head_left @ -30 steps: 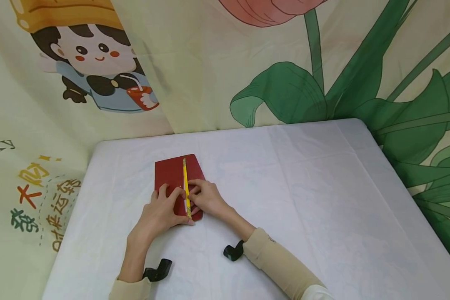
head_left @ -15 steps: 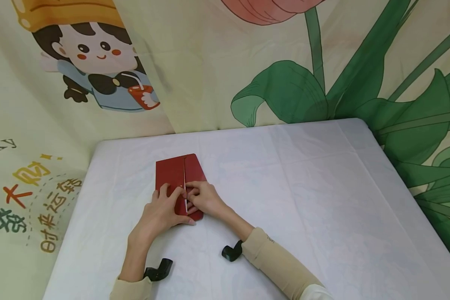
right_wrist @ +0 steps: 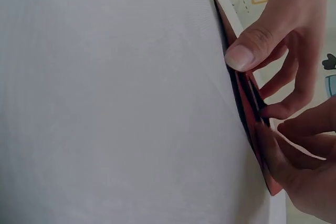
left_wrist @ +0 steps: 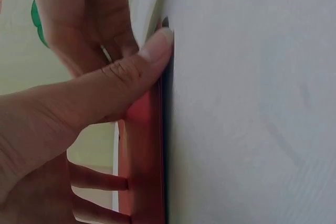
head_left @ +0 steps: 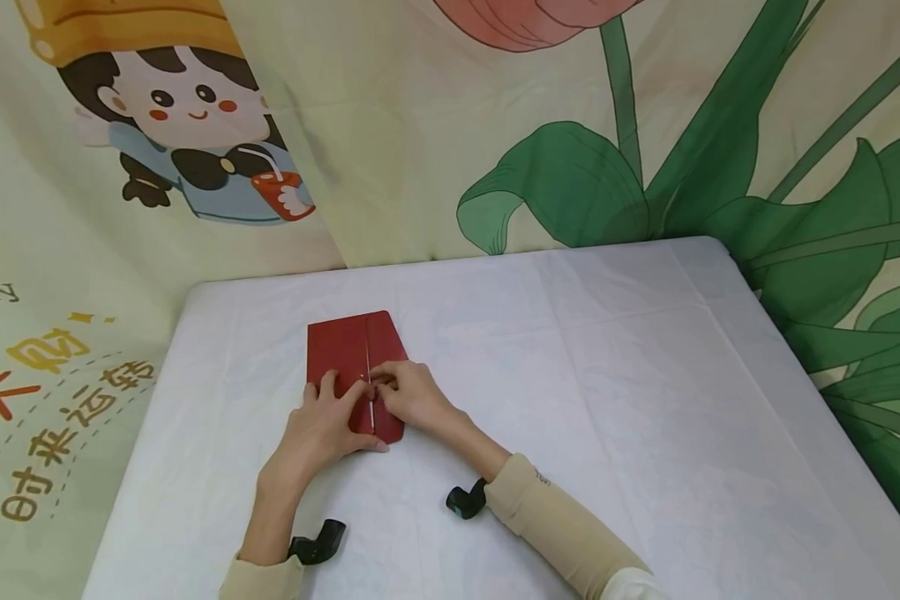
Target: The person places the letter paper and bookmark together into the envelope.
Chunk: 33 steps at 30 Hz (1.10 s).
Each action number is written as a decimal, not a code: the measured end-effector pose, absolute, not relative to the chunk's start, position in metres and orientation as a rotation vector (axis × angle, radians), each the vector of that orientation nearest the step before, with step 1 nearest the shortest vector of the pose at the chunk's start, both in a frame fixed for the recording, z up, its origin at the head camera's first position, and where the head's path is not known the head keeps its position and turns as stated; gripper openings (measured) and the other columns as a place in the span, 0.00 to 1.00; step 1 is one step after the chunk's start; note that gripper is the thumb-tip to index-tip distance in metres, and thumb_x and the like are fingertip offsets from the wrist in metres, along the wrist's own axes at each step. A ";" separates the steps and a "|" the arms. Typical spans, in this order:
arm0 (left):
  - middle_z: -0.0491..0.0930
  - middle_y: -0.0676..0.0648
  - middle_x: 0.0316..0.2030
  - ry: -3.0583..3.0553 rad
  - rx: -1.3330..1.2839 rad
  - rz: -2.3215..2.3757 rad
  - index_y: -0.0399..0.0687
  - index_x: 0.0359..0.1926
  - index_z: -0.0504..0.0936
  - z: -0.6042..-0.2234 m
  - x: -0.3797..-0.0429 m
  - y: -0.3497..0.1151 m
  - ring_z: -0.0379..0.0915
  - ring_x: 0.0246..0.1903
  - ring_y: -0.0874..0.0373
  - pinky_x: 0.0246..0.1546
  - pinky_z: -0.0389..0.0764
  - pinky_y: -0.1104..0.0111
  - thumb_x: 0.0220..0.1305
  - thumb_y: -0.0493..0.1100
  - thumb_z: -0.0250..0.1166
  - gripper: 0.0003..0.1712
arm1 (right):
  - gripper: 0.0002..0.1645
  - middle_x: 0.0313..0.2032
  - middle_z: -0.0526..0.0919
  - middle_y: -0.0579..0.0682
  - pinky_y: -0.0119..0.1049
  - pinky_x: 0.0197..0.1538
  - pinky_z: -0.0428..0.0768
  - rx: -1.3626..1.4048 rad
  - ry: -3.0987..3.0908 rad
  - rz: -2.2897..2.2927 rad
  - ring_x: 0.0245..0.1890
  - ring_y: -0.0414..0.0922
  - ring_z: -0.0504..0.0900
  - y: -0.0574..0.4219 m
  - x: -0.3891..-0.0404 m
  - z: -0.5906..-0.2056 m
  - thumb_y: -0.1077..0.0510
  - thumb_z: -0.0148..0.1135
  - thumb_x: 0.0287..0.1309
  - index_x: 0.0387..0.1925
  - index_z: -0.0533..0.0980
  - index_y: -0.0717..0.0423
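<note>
A red envelope point(head_left: 336, 337) lies on the white-covered table, its flap point(head_left: 390, 346) folded out to the right. A thin pale strip point(head_left: 372, 414) shows along its mouth; what lies inside is hidden. My left hand point(head_left: 317, 432) holds the envelope with arched fingers on top. Its thumb point(left_wrist: 157, 45) is against the near edge in the left wrist view. At the mouth, my right hand point(head_left: 412, 393) pinches the envelope's edge, close to the left index fingertip. In the right wrist view, the right thumb point(right_wrist: 278, 156) lies along the parted layers and hides part of them.
The white tablecloth point(head_left: 607, 400) extends to the right of the envelope. Behind the table hangs a printed curtain point(head_left: 405, 167). A black wrist camera point(head_left: 318, 542) sits on the left wrist and another black camera point(head_left: 466, 500) on the right.
A yellow strip with patterned ends lay along the envelope's mouth a second ago and is now out of sight. Both hands stay at nearly the same place; the right fingers have drawn closer together.
</note>
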<state>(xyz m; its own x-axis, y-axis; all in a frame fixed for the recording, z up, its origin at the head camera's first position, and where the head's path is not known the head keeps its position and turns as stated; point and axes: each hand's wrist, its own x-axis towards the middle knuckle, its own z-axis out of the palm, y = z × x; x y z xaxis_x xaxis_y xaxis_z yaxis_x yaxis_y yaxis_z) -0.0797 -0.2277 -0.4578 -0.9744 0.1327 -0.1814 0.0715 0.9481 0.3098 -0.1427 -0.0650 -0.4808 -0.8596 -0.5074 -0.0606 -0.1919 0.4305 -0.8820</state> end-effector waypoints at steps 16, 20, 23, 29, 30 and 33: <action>0.57 0.19 0.71 2.873 0.125 0.440 0.41 0.71 0.66 -0.459 -0.085 -0.222 0.52 0.68 0.14 0.54 0.72 0.27 0.49 0.59 0.82 0.55 | 0.25 0.75 0.67 0.56 0.53 0.79 0.56 -0.970 2.594 -0.751 0.78 0.52 0.62 -0.069 -0.143 -0.479 0.60 0.51 0.76 0.70 0.72 0.59; 0.58 0.19 0.70 2.876 0.129 0.430 0.37 0.70 0.65 -0.459 -0.089 -0.221 0.54 0.67 0.14 0.54 0.73 0.28 0.51 0.59 0.81 0.55 | 0.26 0.76 0.66 0.54 0.53 0.80 0.56 -0.976 2.614 -0.675 0.78 0.51 0.61 -0.069 -0.145 -0.480 0.58 0.51 0.76 0.71 0.71 0.57; 0.60 0.20 0.69 2.880 0.128 0.408 0.36 0.69 0.67 -0.458 -0.094 -0.222 0.57 0.65 0.15 0.52 0.74 0.29 0.56 0.58 0.78 0.50 | 0.26 0.77 0.65 0.53 0.53 0.80 0.56 -0.979 2.627 -0.637 0.79 0.51 0.60 -0.069 -0.146 -0.482 0.58 0.51 0.76 0.72 0.70 0.55; 0.62 0.21 0.66 2.846 0.087 0.391 0.37 0.70 0.69 -0.459 -0.101 -0.218 0.60 0.63 0.17 0.52 0.76 0.30 0.66 0.53 0.71 0.39 | 0.27 0.77 0.64 0.52 0.51 0.80 0.55 -1.008 2.610 -0.589 0.80 0.50 0.58 -0.065 -0.150 -0.485 0.57 0.50 0.77 0.73 0.69 0.54; 0.63 0.21 0.66 2.839 0.078 0.394 0.37 0.69 0.69 -0.459 -0.102 -0.218 0.60 0.63 0.17 0.52 0.76 0.30 0.66 0.53 0.71 0.39 | 0.27 0.77 0.63 0.52 0.51 0.80 0.55 -1.025 2.604 -0.569 0.80 0.50 0.58 -0.064 -0.151 -0.485 0.57 0.50 0.77 0.74 0.68 0.54; 0.65 0.22 0.64 2.833 0.061 0.393 0.37 0.68 0.70 -0.459 -0.106 -0.216 0.64 0.60 0.19 0.51 0.77 0.32 0.66 0.53 0.70 0.38 | 0.28 0.77 0.64 0.52 0.48 0.80 0.56 -1.067 2.577 -0.546 0.80 0.51 0.57 -0.058 -0.154 -0.486 0.55 0.50 0.78 0.74 0.67 0.54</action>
